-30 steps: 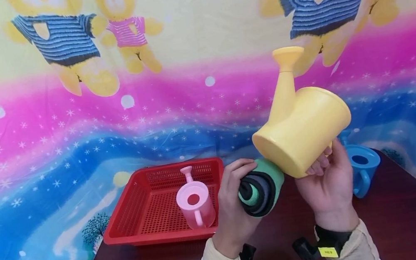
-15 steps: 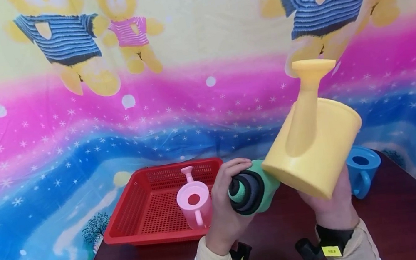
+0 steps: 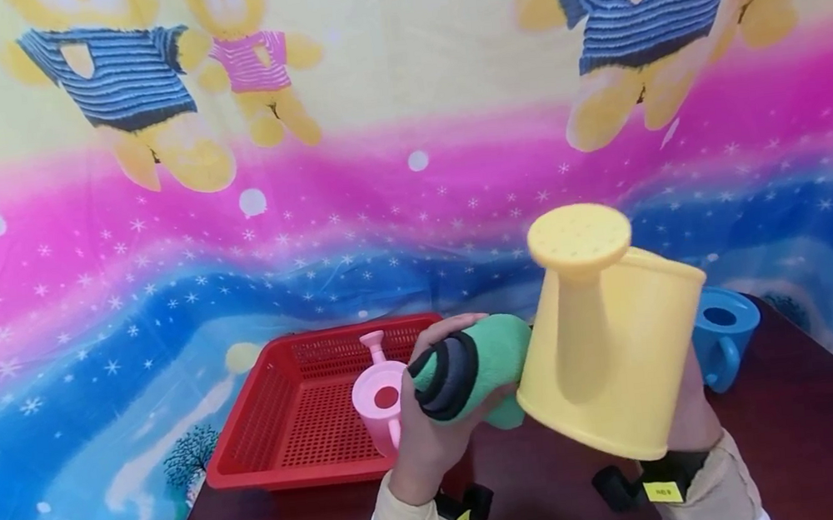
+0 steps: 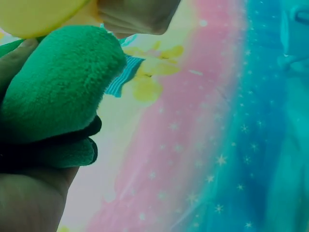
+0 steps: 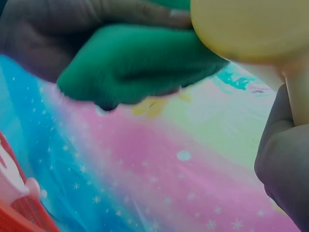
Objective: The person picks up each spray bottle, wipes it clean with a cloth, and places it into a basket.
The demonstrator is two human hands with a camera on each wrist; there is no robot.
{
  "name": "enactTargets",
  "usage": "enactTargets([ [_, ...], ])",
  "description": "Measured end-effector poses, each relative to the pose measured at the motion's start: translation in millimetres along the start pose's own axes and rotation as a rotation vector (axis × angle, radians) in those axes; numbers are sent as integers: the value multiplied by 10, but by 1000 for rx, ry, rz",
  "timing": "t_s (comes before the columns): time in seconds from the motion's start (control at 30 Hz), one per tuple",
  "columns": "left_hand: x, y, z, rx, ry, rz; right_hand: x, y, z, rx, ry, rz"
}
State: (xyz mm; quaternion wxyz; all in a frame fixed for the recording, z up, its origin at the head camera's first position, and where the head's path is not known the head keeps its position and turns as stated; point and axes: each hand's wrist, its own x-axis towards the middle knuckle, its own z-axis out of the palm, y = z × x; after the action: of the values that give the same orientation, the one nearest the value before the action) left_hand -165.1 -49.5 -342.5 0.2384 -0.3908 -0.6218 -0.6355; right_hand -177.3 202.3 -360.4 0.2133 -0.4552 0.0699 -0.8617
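My left hand [image 3: 429,450] grips a bunched green cleaning cloth [image 3: 502,350], whose folds show grey layers and black edging. The fuzzy cloth [image 4: 63,82] fills much of the left wrist view. It presses against the lower side of a yellow watering can [image 3: 608,367], which is tilted in the air with its round sprinkler head towards me. Behind the can, my right hand [image 3: 691,413] is mostly hidden in the head view. The right wrist view shows the right hand [image 5: 289,159] with its fingers curled at the can's handle.
A red plastic basket [image 3: 309,474] stands on the left of the dark table [image 3: 537,499]. Inside it is a pink watering can [image 3: 374,402], partly covered by my left hand. A blue watering can [image 3: 728,334] stands at the right. A patterned cloth backdrop [image 3: 379,188] hangs behind.
The yellow watering can has turned and come lower, so its sprinkler head faces me. My left hand has moved left, with the cloth still against the can.
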Motion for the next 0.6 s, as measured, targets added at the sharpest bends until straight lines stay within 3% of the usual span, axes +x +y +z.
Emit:
enactTargets([
  [0.03, 0, 14, -20, 3, 6, -11, 15, -19, -2, 164, -2, 86],
  [0.1, 0, 39, -62, 13, 17, -25, 39, -44, -10, 368, 31, 198],
  [0.13, 1, 52, -80, 20, 21, -31, 54, -51, -16, 443, 51, 230],
  [0.2, 6, 73, -111, 19, 27, -42, 90, -57, -27, 483, 67, 292],
  [0.33, 16, 84, -145, -57, 24, -36, 137, -44, -12, 368, 99, 323],
  [0.43, 27, 62, -154, -187, 13, -16, 151, -38, 5, 285, 97, 372],
  [0.5, 26, 43, -161, -223, 3, -5, 159, -24, 22, 155, 77, 355],
  [0.6, 20, 19, -172, -204, -18, -2, 184, 23, 56, -183, 18, 277],
])
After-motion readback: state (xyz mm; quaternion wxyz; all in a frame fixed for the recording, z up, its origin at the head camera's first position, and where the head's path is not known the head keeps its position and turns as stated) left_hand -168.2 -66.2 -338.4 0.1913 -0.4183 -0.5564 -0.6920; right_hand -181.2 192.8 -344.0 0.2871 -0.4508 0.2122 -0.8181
